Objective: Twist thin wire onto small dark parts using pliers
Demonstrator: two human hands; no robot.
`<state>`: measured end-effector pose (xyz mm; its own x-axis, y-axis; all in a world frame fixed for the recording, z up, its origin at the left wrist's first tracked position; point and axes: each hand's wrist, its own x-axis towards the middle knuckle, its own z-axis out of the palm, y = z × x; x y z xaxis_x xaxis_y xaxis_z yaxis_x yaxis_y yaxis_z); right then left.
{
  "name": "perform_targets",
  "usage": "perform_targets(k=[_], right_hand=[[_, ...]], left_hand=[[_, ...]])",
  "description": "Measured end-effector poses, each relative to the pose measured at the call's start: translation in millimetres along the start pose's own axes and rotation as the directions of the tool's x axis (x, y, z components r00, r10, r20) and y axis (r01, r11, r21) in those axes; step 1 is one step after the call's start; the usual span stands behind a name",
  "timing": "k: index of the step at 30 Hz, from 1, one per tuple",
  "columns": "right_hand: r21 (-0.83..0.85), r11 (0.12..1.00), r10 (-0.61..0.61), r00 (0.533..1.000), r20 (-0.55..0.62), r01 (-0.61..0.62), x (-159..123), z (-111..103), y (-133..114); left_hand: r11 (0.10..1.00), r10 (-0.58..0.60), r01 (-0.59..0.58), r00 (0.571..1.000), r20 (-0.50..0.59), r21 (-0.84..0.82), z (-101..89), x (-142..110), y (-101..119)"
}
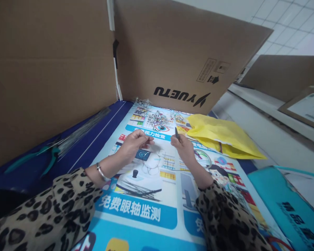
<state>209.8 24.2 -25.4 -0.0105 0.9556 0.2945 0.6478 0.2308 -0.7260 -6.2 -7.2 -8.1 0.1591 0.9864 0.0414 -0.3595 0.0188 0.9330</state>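
Note:
My left hand [137, 145] is closed, thumb against fingertips, above the printed sheet [170, 212]. Whether something thin sits in that pinch is too small to make out. Across a small gap, my right hand [183, 148] is wrapped round a slim dark stick-like piece [176, 132] whose tip points up; its kind is unclear. Several short black strips [140, 190] lie on the sheet nearer to me. Beyond the hands is a tangle of thin wire [159, 120]. A loop of coloured wire [202, 158] lies beside my right wrist.
Cardboard panels [188, 52] wall the back and left. At left lie a bundle of thin wires [86, 129] and teal-handled pliers [53, 160]. A yellow bag [225, 134] rests at right, with a teal box [285, 205] nearer to me.

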Motion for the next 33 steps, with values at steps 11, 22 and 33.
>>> perform_targets(k=[11, 22, 33], right_hand=[[-0.167, 0.981, -0.056, 0.975, 0.216, 0.094, -14, 0, -24], [0.390, 0.907, 0.039, 0.955, 0.295, -0.157, -31, 5, -62], [0.022, 0.996, -0.091, 0.971, 0.223, 0.088, -34, -1, -70]], left_hand=[[0.991, 0.132, -0.128, 0.987, -0.089, 0.040, 7.4, -2, 4], [0.981, 0.163, -0.168, 0.985, 0.055, 0.100, 16.6, -12, 4], [0.778, 0.192, -0.292, 0.954, 0.232, 0.556, 6.6, -8, 8]])
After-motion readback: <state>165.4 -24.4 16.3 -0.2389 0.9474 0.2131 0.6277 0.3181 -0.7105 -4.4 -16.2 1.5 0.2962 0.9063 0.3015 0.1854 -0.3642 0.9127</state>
